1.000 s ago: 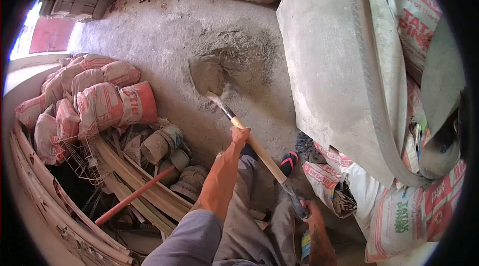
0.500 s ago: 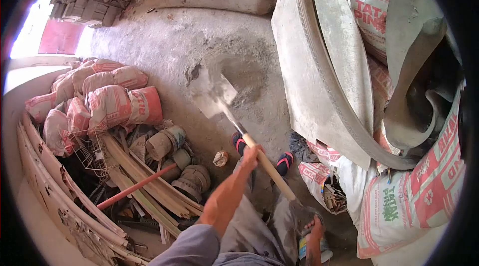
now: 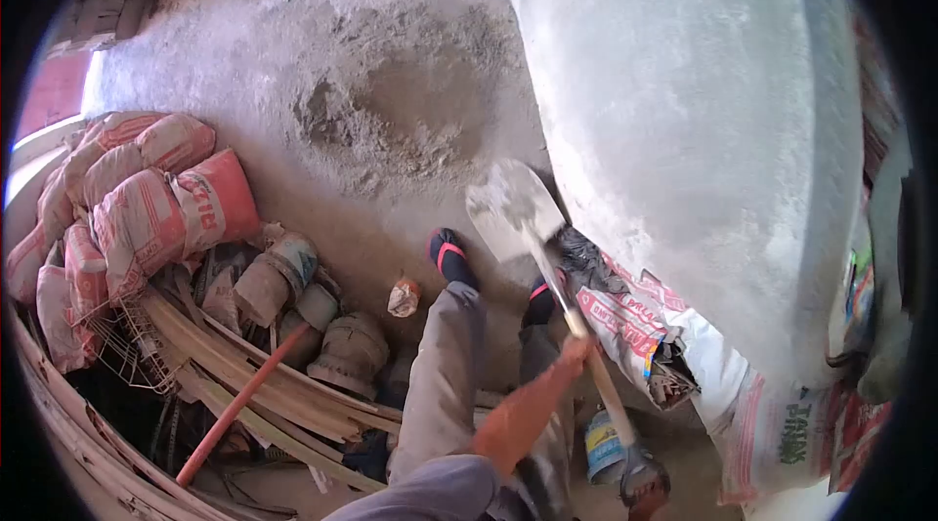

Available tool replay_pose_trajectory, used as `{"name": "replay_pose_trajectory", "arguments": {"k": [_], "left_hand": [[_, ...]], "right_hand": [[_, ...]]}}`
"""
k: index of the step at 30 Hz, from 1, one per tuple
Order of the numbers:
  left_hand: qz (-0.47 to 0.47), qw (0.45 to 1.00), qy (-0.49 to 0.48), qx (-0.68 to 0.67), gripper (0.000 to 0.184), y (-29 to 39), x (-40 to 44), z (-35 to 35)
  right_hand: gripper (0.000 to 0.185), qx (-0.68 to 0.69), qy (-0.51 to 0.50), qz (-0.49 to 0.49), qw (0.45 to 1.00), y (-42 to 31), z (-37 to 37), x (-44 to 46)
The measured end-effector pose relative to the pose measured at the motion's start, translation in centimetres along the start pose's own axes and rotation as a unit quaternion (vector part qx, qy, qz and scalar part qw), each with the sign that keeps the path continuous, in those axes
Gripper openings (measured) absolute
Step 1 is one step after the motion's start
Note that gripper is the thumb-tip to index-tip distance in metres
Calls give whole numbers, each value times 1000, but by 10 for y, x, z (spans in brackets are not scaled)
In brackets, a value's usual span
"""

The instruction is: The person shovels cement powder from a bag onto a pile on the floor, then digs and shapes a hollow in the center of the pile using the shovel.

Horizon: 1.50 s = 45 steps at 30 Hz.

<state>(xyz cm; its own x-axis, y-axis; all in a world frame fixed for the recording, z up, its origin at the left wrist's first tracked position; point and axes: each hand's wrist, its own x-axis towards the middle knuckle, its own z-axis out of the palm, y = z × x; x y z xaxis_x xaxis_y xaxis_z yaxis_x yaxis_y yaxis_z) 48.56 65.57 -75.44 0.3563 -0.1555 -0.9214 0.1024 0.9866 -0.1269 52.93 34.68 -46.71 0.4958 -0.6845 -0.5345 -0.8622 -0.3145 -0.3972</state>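
A shovel [image 3: 608,392] runs from the lower right up to its flat, mortar-smeared blade [image 3: 510,207]. My left hand [image 3: 575,357] is wrapped round the wooden shaft below the metal socket. At the dark end grip, my right hand [image 3: 649,501] is closed on the handle, partly cut off by shadow and the frame edge. The blade lies beside my right foot, apart from the grey heap of wet mortar [image 3: 415,96] on the floor. A small amount of grey material shows on the blade.
Red-and-white cement sacks [image 3: 147,223] are piled at left, above wooden boards [image 3: 264,375], a red pipe [image 3: 239,404] and dusty pots [image 3: 352,350]. A large pale sheet [image 3: 674,111] stands at right, near an open sack of debris [image 3: 674,375]. A paint can [image 3: 604,448] stands behind the shaft.
The shovel blade has moved from the mortar heap to the right and back towards my feet. Both hands have shifted lower and right with it, and my view has tilted.
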Motion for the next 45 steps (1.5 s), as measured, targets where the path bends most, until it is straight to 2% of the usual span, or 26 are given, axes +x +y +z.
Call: {"name": "replay_pose_trajectory", "arguments": {"k": [1,2,3,4,5,6,9,10,12,13,14,17,20,21,22,26,29,30,31,33,35,38,39,41,44,45], "left_hand": [[12,998,36,42,15,41,4,-5],[128,990,50,-7,16,53,54,-34],[192,975,-5,-113,18,114,54,-45],[121,990,-3,-74,18,198,15,-47],[189,982,1,-20,18,246,53,-77],[173,980,68,-66,16,301,47,-74],[221,959,99,-149,11,365,-33,-37],[225,955,72,-180,10,374,-57,-30],[224,942,-21,-251,8,393,-99,-27],[235,928,-56,-282,9,398,-133,-24],[231,917,-111,-305,8,399,-161,-29],[220,883,-217,-352,7,389,-232,-48],[255,918,-145,-266,9,361,-264,-76],[258,926,-113,-251,10,354,-272,-81],[253,929,-94,-252,11,346,-280,-85],[219,885,-246,-330,16,297,-333,-69],[262,894,-167,-322,25,279,-303,-84],[224,893,-135,-366,24,282,-277,-95],[244,933,-67,-258,22,281,-281,-84],[249,942,-27,-222,21,283,-304,-61],[337,926,-80,-153,23,255,-327,-51],[283,908,-159,-264,21,246,-311,-54],[256,907,-158,-294,22,234,-289,-68],[257,935,-37,-241,24,243,-280,-53],[326,934,-30,-143,25,250,-281,-19],[292,942,-22,-166,24,249,-309,12]], "right_hand": [[15,12,-34,-1,999,-5,36,0],[15,35,-74,0,997,-13,81,-7],[16,60,-122,-1,991,-23,135,-21],[17,77,-160,-9,984,-35,184,-41],[16,32,-199,-92,975,-58,236,-84],[15,-10,-241,-175,955,-82,276,-127],[30,-78,-234,-349,904,-140,292,-219],[27,-107,-205,-486,843,-148,279,-239],[22,-148,-137,-722,662,-159,264,-275],[30,-107,-129,-780,603,-154,254,-290],[33,-88,-215,-809,539,-163,242,-323],[32,-100,-366,-864,331,-173,230,-412],[27,-207,-454,-837,226,-138,251,-441],[20,-183,-481,-822,245,-123,247,-447],[17,-190,-484,-825,223,-122,239,-455],[9,-246,-469,-842,105,-158,159,-485],[7,-287,-485,-825,45,-117,187,-447],[6,-280,-491,-824,31,-98,219,-423],[6,-278,-489,-826,40,-107,213,-425],[6,-263,-486,-832,56,-135,207,-430],[6,-313,-508,-801,46,-150,158,-443],[5,-367,-521,-770,14,-137,164,-427],[5,-365,-521,-771,30,-124,171,-414],[4,-353,-496,-791,58,-135,196,-405],[11,-246,-528,-789,196,-194,163,-399],[13,-243,-549,-760,247,-212,140,-395]]}}
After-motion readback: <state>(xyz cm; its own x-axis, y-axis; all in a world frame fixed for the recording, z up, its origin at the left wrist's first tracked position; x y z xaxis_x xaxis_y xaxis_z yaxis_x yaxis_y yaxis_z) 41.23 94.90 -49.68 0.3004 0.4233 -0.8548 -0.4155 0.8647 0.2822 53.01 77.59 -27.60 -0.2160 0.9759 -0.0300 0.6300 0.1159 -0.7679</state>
